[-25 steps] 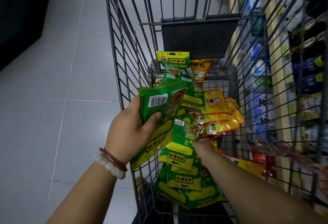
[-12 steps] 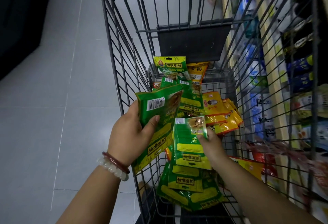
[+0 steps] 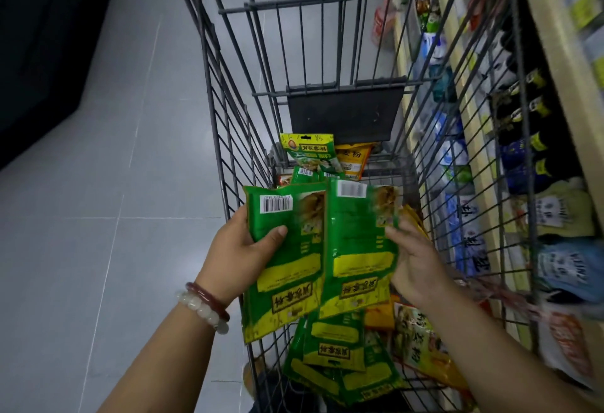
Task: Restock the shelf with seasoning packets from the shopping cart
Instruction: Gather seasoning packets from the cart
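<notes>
While the wire shopping cart is holding more packets, the left hand is gripping one green seasoning packet, the right hand pinching a second green packet.

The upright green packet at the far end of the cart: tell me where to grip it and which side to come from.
Pinch the upright green packet by its top edge, at the yellow band with the hang hole, coming down from above. It leans against the cart's far wall with its top edge free, while loose packets crowd its lower half and an orange packet sits on its right.
</notes>
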